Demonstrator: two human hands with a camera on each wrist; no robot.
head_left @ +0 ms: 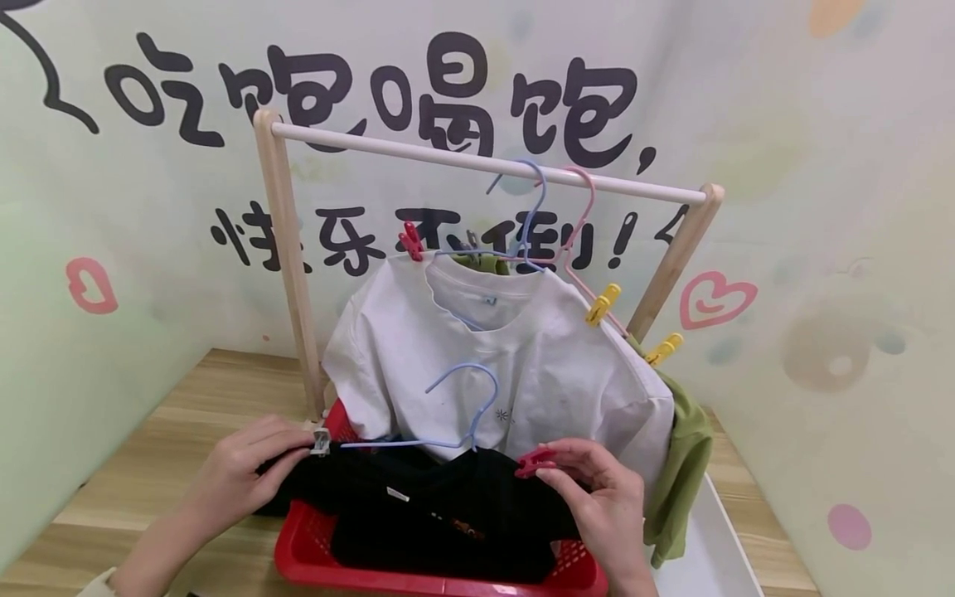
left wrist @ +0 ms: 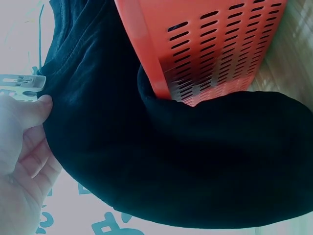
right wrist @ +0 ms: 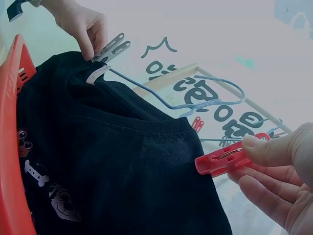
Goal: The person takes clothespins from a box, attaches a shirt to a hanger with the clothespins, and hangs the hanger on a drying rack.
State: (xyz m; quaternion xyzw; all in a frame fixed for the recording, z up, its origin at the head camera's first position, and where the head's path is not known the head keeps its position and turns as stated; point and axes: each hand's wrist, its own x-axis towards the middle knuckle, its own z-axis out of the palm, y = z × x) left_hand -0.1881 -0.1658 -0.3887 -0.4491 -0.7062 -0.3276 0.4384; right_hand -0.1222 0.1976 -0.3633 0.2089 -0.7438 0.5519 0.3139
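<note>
A black T-shirt (head_left: 515,497) with a small print hangs on a blue hanger (head_left: 403,444), partly over a red basket. At one shoulder my left hand (head_left: 249,464) pinches the black cloth, close beside a grey clothespin (right wrist: 111,48) clipped there. My right hand (head_left: 600,502) holds a red clothespin (right wrist: 220,159) between thumb and fingers. Its tip overlaps the other shoulder edge in the right wrist view. The hanger's hook stands up free between the hands, in front of a white T-shirt (head_left: 462,365).
The red basket (head_left: 358,576) sits below the black shirt. Behind it stands a wooden rack with a white rail (head_left: 418,153), bearing the white shirt and a green garment (head_left: 679,464) on hangers. Yellow clothespins (head_left: 603,305) are clipped on them. A white surface (head_left: 719,547) lies at right.
</note>
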